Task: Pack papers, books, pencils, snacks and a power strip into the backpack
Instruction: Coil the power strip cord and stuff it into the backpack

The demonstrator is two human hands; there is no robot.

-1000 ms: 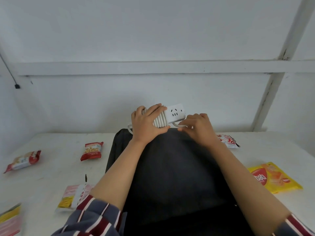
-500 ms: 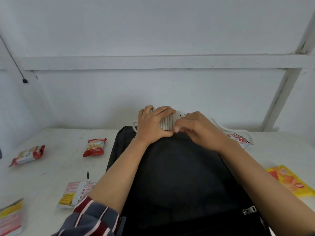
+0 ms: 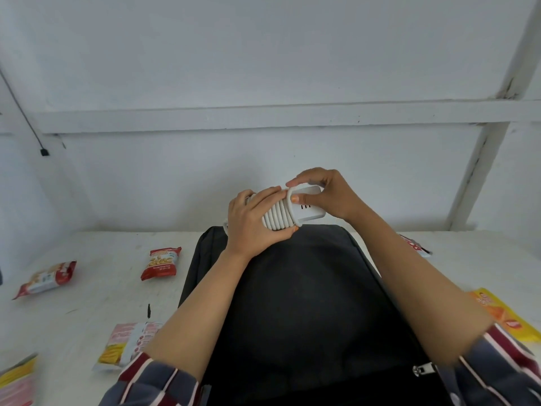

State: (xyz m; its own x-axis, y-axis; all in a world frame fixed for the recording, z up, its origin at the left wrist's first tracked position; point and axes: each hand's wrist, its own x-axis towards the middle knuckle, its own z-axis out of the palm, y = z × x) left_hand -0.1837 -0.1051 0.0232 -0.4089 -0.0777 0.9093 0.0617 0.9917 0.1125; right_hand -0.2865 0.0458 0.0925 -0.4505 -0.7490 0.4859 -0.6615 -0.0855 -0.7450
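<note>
Nearest, lying flat: black backpack (image 3: 307, 303). Held over its far end — white power strip (image 3: 308, 213), cord coiled tight round one half. Gripped round the coils by left hand (image 3: 248, 227), pinched at the bare end by right hand (image 3: 333, 194).

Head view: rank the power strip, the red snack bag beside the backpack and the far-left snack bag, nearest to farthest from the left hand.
1. The power strip: held in the left hand.
2. The red snack bag: on the table, left of the backpack.
3. The far-left snack bag: near the table's left edge.
</note>
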